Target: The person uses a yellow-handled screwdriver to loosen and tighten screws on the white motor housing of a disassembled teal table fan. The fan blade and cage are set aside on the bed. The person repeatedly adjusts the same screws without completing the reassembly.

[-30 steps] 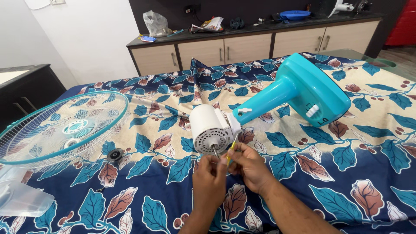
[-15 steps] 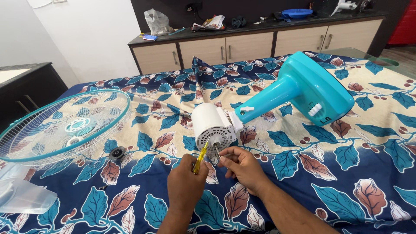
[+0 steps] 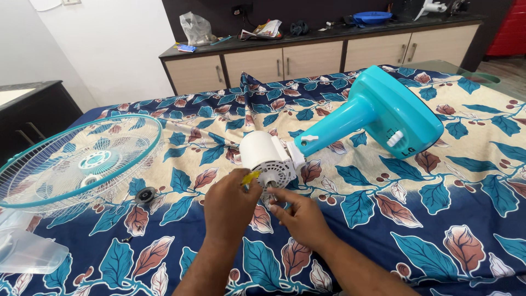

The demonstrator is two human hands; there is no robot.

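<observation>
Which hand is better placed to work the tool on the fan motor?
Left, probably. The left hand holds the yellow tool right at the motor front; the right hand sits lower, fingers empty.

Our two forearms: bare to the frame edge, no sleeves, watch or bands. Our left hand (image 3: pixel 230 205) and right hand (image 3: pixel 301 216): ungloved, fingers (image 3: pixel 276 193) without rings, nails short and plain.

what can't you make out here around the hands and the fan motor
- Head view: the yellow tool is mostly hidden by the left hand; its tip and kind are unclear.
- Whatever the right hand pinches is too small to tell.
- The clear fan blade is cut off by the left edge.
</observation>
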